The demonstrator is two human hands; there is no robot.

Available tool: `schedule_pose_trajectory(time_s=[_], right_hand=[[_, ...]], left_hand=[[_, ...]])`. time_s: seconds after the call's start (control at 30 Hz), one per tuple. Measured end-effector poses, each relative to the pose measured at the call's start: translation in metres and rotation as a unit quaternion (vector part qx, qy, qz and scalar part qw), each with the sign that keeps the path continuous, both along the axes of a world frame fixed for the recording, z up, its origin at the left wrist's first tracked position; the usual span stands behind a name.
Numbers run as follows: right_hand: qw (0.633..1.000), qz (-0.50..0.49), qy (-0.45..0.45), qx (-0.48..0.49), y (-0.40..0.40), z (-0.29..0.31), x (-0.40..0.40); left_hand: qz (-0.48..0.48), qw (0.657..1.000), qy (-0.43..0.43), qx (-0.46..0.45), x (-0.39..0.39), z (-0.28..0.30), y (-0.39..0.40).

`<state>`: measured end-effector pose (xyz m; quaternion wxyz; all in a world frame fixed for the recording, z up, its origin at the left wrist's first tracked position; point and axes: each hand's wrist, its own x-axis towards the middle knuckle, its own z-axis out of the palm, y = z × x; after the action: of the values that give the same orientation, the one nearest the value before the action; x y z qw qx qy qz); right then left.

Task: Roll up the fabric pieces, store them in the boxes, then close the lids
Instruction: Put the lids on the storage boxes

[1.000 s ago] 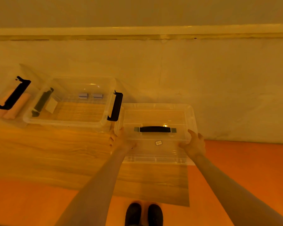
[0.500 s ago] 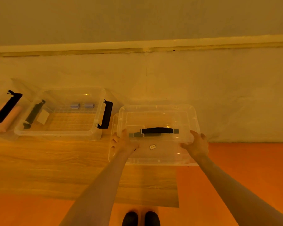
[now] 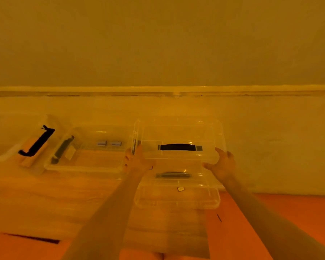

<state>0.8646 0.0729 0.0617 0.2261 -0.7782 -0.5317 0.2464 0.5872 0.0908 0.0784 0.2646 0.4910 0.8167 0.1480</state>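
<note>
Presently the left hand (image 3: 137,162) and right hand (image 3: 220,164) grip opposite edges of the clear lid (image 3: 178,137); lifted level above its box (image 3: 176,199), evidently for opening or seating.

Pale wall (image 3: 158,40) fills the top half, with a light baseboard strip (image 3: 101,89) running straight across. Below that there's a whitish sheet (image 3: 270,143) spread on the ground, then a wood-grain mat (image 3: 51,199) nearer the camera. Orange floor (image 3: 281,209) shows right and bottom, with a dark streak (image 3: 32,237) on it bottom left.
</note>
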Motion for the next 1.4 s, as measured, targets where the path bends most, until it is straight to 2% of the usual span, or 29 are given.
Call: schedule_pose_trajectory(time_s=[0.33,0.57,0.63,0.87,1.13,1.4], right_hand=[[0.999,0.051,-0.003,0.008,0.027,0.022,-0.127],[0.998,0.059,0.008,-0.024,0.036,0.017,-0.245],[0.998,0.053,0.004,-0.034,0.035,0.013,-0.274],[0.997,0.021,0.044,-0.053,0.035,0.001,-0.351],[0.996,0.008,0.054,-0.074,0.052,-0.007,-0.389],[0.995,0.004,0.019,-0.094,0.065,-0.012,-0.398]], left_hand=[[0.017,0.997,-0.024,0.075,-0.144,0.02,-0.005],[0.037,0.998,-0.02,0.045,-0.263,0.012,-0.001],[0.025,0.999,0.0,0.031,-0.295,0.014,0.0],[-0.036,0.999,-0.039,0.011,-0.385,-0.003,0.018],[-0.039,0.995,-0.087,0.012,-0.425,-0.006,0.033],[-0.032,0.995,-0.091,-0.007,-0.429,-0.017,0.054]])
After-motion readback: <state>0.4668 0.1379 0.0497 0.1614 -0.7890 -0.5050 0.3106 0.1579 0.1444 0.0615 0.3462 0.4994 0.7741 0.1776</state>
